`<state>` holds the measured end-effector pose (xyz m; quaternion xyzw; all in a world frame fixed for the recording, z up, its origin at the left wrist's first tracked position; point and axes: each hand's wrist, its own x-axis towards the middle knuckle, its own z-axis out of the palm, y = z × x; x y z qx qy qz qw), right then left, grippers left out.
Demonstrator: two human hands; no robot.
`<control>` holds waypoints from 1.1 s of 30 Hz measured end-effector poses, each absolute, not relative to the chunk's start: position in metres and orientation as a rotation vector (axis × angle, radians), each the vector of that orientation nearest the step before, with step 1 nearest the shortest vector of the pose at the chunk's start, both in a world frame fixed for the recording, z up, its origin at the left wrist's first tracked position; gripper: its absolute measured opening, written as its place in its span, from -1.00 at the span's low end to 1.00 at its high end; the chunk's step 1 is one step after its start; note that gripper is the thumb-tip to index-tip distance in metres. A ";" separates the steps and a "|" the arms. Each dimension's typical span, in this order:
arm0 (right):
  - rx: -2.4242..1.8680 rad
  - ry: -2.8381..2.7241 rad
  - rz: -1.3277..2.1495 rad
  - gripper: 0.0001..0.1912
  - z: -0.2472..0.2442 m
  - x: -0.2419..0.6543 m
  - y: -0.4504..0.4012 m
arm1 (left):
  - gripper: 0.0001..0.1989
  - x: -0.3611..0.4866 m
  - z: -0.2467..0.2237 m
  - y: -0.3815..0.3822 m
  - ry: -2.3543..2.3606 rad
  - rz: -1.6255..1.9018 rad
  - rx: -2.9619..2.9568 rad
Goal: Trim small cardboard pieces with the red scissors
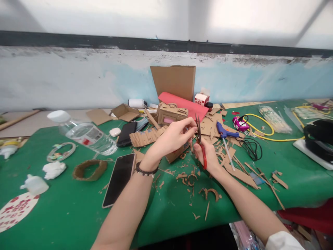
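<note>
My right hand (208,156) grips a pair of red-handled scissors (204,158), their dark blades pointing up and away from me and standing slightly apart. Close beside the blades, my left hand (177,134) is closed in a pinch; whatever lies between its fingertips is too small or hidden to name. A dark bead bracelet (147,170) circles the left wrist. Behind the hands stands a brown cardboard box model (170,113) with a pink patch, partly covered by my left hand. Curled cardboard scraps (191,178) lie on the table below.
On the green table (73,222), a water bottle (85,133), cardboard ring (90,170) and phone (119,180) lie left. Rightward are a blue glue gun (226,132), its black cable, a yellow cord (273,128) and bagged sticks (275,119). Red paper (182,104) lies behind.
</note>
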<state>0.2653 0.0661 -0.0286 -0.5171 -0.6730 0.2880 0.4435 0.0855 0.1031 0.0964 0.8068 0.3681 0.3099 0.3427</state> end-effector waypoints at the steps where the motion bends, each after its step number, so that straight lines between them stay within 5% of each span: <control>1: -1.290 -1.663 0.713 -0.52 -0.029 0.265 0.066 | -0.80 0.086 0.096 0.103 0.960 0.810 2.085; 33: -1.014 -1.495 0.979 -0.50 -0.051 0.260 0.072 | -0.81 0.088 0.097 0.102 0.953 0.852 2.086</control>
